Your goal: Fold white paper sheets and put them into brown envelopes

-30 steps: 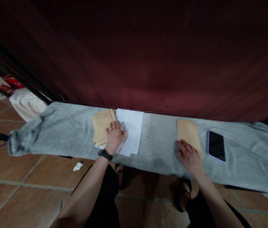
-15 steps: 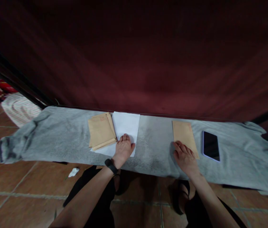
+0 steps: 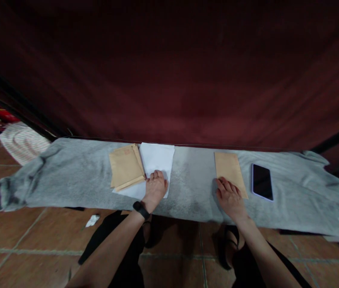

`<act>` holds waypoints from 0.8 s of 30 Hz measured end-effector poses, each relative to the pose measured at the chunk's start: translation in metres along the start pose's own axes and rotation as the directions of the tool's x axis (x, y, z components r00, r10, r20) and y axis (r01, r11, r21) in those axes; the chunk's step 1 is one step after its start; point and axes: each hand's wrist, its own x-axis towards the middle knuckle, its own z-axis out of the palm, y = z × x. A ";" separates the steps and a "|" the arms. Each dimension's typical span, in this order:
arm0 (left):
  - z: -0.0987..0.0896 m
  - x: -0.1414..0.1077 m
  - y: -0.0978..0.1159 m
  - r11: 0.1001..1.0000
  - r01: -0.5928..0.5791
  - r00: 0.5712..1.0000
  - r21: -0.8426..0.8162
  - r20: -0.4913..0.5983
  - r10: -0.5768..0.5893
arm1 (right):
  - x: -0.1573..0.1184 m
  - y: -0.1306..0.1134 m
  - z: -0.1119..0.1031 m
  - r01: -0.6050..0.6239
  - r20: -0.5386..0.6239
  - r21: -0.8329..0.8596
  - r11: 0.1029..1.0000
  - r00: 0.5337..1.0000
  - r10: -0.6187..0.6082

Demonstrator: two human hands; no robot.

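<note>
Sheets (image 3: pixel 157 157) want light, even pressure: left hand (image 3: pixel 155 188) on them, right hand (image 3: pixel 231 201) well apart on its envelope (image 3: pixel 229 166), both palm-down, seemingly not gripping in this dim view.

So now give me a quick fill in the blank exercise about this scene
The paper under the left hand is ____.
The black wristband is on the ____ arm.
The brown envelope beside the phone lies nearest the ____ hand.
The cloth under the phone is ____.

Missing words: white; left; right; grey.
</note>
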 end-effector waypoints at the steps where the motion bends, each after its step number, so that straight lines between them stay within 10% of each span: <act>1: -0.001 0.000 0.001 1.000 -0.008 1.000 0.005 0.009 0.008 | 0.000 0.000 0.000 -0.001 0.001 0.000 1.000 1.000 0.001; 11: -0.022 0.012 -0.013 0.993 0.067 0.998 -0.094 -0.009 -0.068 | 0.000 -0.003 -0.002 -0.029 0.028 0.037 0.999 0.999 0.028; 16: -0.043 0.007 0.010 0.963 0.016 0.999 -0.270 -0.036 -0.027 | 0.011 -0.012 -0.005 -0.150 0.051 0.327 0.933 0.989 0.141; 19: -0.052 -0.006 0.045 0.917 -0.103 0.995 -0.384 -0.046 0.093 | 0.023 -0.026 -0.011 -0.257 0.165 0.711 0.654 0.966 0.199; 24: -0.048 -0.030 0.111 0.796 -0.302 0.946 -0.525 -0.061 0.319 | 0.037 -0.048 -0.024 -0.502 0.520 0.852 -0.148 0.845 0.128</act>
